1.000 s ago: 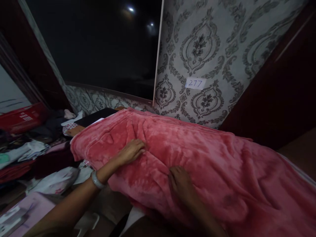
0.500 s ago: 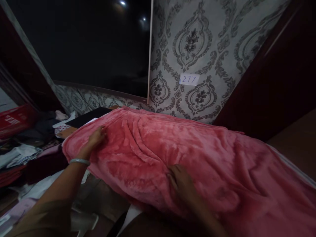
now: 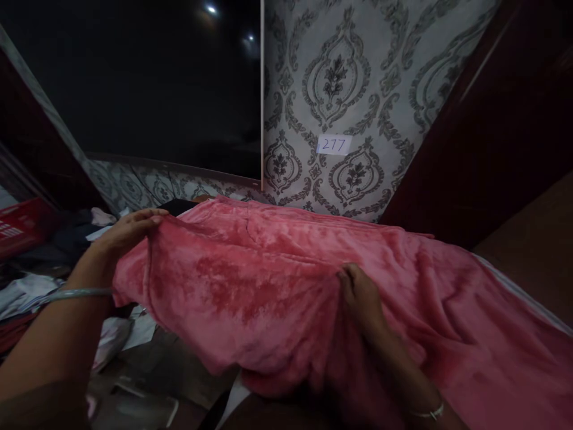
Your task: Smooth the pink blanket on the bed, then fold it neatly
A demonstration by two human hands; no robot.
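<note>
A plush pink blanket [image 3: 268, 286] covers most of the surface in front of me, its near part lifted and hanging toward me. My left hand [image 3: 134, 230], with a bangle at the wrist, pinches the blanket at its upper left. Farther right, my right hand [image 3: 360, 292] is closed on a gathered fold of the same blanket. Between the two hands the cloth stretches in a raised band. The surface underneath is hidden by the blanket.
A large dark screen [image 3: 170, 83] hangs on the patterned wall [image 3: 290, 113], beside a paper label [image 3: 333, 144] reading 277. At left lie heaped clothes [image 3: 31, 292] and a red box or bag [image 3: 27, 224]. A dark panel [image 3: 465, 119] stands at right.
Both hands have risen with the near part of the blanket. The left went up and left, the right up and right, and the creased cloth between them is now pulled taut.
</note>
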